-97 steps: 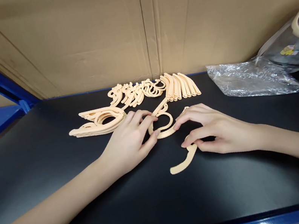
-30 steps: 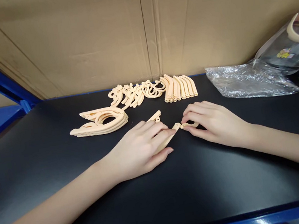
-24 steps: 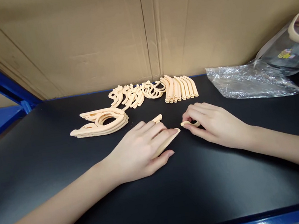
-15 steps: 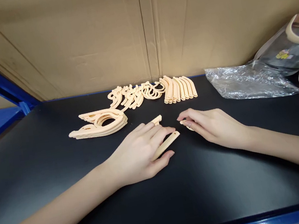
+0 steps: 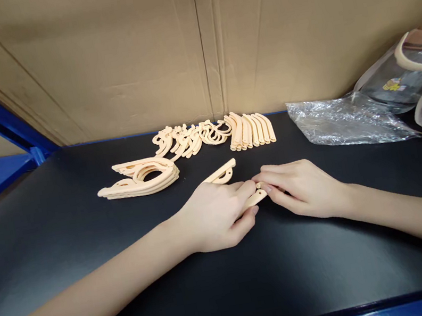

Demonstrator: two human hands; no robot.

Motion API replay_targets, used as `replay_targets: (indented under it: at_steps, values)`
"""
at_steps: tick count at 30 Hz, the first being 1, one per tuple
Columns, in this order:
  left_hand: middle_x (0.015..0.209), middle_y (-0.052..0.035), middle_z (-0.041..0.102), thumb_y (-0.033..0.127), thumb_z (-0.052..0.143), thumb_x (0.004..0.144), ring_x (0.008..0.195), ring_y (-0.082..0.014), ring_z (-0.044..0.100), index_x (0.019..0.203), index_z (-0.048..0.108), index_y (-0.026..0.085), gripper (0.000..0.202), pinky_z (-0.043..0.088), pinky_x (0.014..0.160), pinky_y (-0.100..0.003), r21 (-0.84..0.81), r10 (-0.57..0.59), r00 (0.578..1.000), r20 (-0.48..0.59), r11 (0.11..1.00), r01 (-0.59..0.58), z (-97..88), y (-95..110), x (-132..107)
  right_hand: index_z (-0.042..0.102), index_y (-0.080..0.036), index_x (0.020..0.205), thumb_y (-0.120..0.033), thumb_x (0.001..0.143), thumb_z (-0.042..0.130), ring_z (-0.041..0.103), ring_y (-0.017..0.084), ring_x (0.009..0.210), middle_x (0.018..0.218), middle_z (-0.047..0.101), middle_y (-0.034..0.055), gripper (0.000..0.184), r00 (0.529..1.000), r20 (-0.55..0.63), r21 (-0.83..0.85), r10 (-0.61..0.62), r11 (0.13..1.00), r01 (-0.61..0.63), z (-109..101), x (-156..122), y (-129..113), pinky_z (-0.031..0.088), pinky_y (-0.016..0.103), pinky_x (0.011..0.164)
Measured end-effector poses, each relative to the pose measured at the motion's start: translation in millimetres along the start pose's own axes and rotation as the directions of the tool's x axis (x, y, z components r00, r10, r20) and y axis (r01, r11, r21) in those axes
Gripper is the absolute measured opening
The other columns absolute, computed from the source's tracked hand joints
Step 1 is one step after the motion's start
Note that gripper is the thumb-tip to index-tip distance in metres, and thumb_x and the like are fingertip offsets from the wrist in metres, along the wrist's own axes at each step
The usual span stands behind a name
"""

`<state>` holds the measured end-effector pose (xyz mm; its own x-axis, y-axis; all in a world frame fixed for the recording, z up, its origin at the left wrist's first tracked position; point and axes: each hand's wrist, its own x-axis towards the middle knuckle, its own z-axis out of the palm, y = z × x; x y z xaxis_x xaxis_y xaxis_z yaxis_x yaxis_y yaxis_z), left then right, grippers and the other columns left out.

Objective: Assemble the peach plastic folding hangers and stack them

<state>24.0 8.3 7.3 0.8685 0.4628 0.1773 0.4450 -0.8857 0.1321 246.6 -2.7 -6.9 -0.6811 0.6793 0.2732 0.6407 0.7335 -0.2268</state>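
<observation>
I had the left hand (image 5: 220, 215) palm down, low over the black surface (image 5: 256, 285), its fingers curled and clamped on a cream piece (image 5: 256, 199). I had the right hand (image 5: 301, 189) facing it, bent at the knuckles, with thumb and finger pinched on a small bit (image 5: 258, 186). The fingertips of both hands met, or almost met; I could not tell which.

The cream piece was smooth and flat. Its rounded end, with a little hole, poked out between the left fingers and thumb, just beside the right fingertips. A slanted bar (image 5: 219, 171) stuck out past the left knuckles. The left hand hid the middle, so I could not tell if they joined.
</observation>
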Motion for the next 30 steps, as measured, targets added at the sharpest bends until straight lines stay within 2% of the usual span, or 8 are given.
replay_targets:
  at_steps: [6, 11, 14, 16, 18, 21, 24, 30]
  values:
    - [0.070, 0.0014, 0.058, 0.033, 0.036, 0.099, 0.058, -0.0138, 0.056, 0.081, 0.043, 0.020, 0.023, 0.038, 0.053, -0.024, -0.074, 0.003, 1.000, -0.027, 0.997, -0.005, 1.2, -0.4, -5.3, 0.059, -0.015, 0.104, -0.030, 0.101, 0.030, 0.059, 0.014, 0.066, 0.082, 0.065, 0.0038, 0.033, 0.996, 0.065, 0.028, -0.053, 0.998, 0.051, -1.0, -1.6, -1.0, 0.039, 0.025, 0.058]
    - [0.075, -0.0009, 0.061, 0.030, 0.034, 0.101, 0.062, -0.0154, 0.057, 0.088, 0.047, 0.019, 0.021, 0.040, 0.059, -0.025, -0.085, -0.020, 0.998, -0.064, 0.996, 0.015, 1.6, 5.1, -8.6, 0.058, -0.015, 0.104, -0.040, 0.100, 0.038, 0.062, 0.015, 0.064, 0.081, 0.068, 0.0044, 0.032, 0.998, 0.062, -0.043, -0.012, 0.999, 0.014, 0.8, -1.5, -3.6, 0.036, 0.025, 0.055]
    - [0.075, -0.0021, 0.061, 0.030, 0.034, 0.101, 0.064, -0.0173, 0.057, 0.092, 0.049, 0.018, 0.021, 0.041, 0.060, -0.027, -0.061, -0.026, 0.997, -0.070, 0.998, 0.022, 3.1, 7.2, -8.6, 0.057, -0.015, 0.105, -0.039, 0.102, 0.034, 0.063, 0.016, 0.063, 0.077, 0.068, 0.0044, 0.033, 0.996, 0.086, -0.083, -0.005, 0.997, 0.012, 2.0, -1.4, -2.9, 0.036, 0.025, 0.055]
    - [0.077, -0.0026, 0.062, 0.030, 0.035, 0.101, 0.065, -0.0176, 0.058, 0.097, 0.049, 0.018, 0.020, 0.042, 0.061, -0.027, -0.066, -0.018, 0.996, -0.082, 0.998, 0.012, 4.8, 7.1, -8.8, 0.057, -0.015, 0.105, -0.033, 0.101, 0.037, 0.064, 0.016, 0.063, 0.078, 0.069, 0.0044, 0.027, 0.995, 0.103, -0.096, 0.001, 0.995, 0.009, 2.5, -1.3, -2.9, 0.036, 0.025, 0.055]
    - [0.080, -0.0034, 0.064, 0.031, 0.034, 0.101, 0.067, -0.0181, 0.059, 0.105, 0.049, 0.017, 0.021, 0.043, 0.062, -0.027, -0.077, -0.015, 0.996, -0.089, 0.997, 0.008, 6.3, 6.4, -9.1, 0.057, -0.015, 0.105, -0.027, 0.098, 0.042, 0.063, 0.016, 0.061, 0.076, 0.069, 0.0032, 0.020, 0.993, 0.116, -0.095, 0.032, 0.995, -0.021, 2.6, -1.0, -4.5, 0.035, 0.025, 0.055]
    - [0.082, -0.0047, 0.065, 0.033, 0.032, 0.101, 0.069, -0.0192, 0.060, 0.113, 0.047, 0.017, 0.025, 0.044, 0.063, -0.028, -0.073, -0.002, 0.995, -0.095, 0.997, -0.005, 7.1, 5.4, -9.1, 0.058, -0.017, 0.102, -0.023, 0.095, 0.048, 0.061, 0.016, 0.058, 0.072, 0.067, 0.0008, 0.014, 0.984, 0.114, -0.043, 0.134, 0.991, -0.130, 1.5, -0.3, -10.3, 0.035, 0.025, 0.055]
    - [0.081, -0.0047, 0.065, 0.033, 0.031, 0.101, 0.069, -0.0191, 0.060, 0.111, 0.047, 0.017, 0.025, 0.044, 0.062, -0.027, -0.066, 0.030, 0.995, -0.099, 0.997, -0.037, 5.9, 4.9, -8.3, 0.059, -0.018, 0.096, -0.021, 0.092, 0.050, 0.058, 0.015, 0.055, 0.067, 0.064, -0.0008, 0.010, 0.970, 0.117, 0.032, 0.213, 0.976, -0.218, -0.6, -0.4, -16.6, 0.036, 0.024, 0.055]
    - [0.083, -0.0048, 0.066, 0.029, 0.032, 0.101, 0.071, -0.0190, 0.061, 0.107, 0.048, 0.016, 0.021, 0.045, 0.063, -0.028, -0.020, 0.081, 0.993, -0.085, 0.996, -0.083, 3.6, 5.3, -7.1, 0.060, -0.018, 0.107, -0.024, 0.091, 0.054, 0.052, 0.013, 0.050, 0.061, 0.060, -0.0042, 0.018, 0.963, 0.078, 0.110, 0.257, 0.958, -0.265, -1.0, 0.1, -20.3, 0.037, 0.024, 0.055]
